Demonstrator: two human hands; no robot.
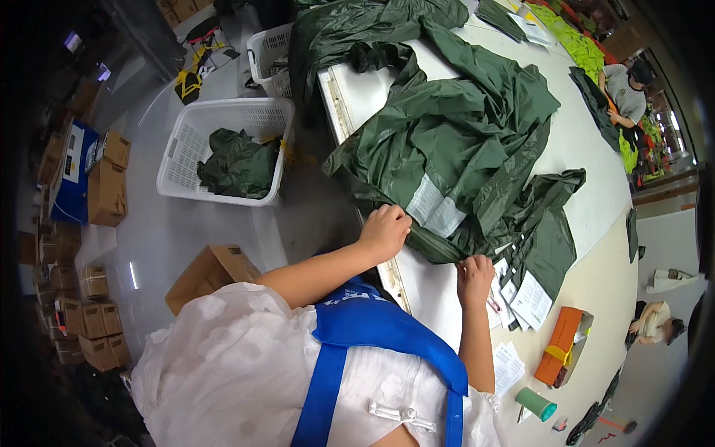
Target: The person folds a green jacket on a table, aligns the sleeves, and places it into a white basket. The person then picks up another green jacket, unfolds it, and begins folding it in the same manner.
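A dark green garment [477, 127] of thin, shiny cloth lies crumpled across the white table in front of me. My left hand [385, 233] is closed on its near edge, fingers curled over the cloth. Farther right along that same edge, my right hand [475, 279] pinches the fabric, so a band of it stretches between both hands. Just beyond this band a whitish, semi-transparent patch [435, 206] shows on the garment. Small white paper slips [531, 299] lie to the right of my right hand, partly on the green cloth.
A white plastic basket [175, 160] with green cloth inside stands on the floor at left. An open cardboard box [212, 276] is near my left elbow. On the table's right lie an orange box [560, 346] and a green cylinder [536, 404]. Two people [624, 97] are at the far right.
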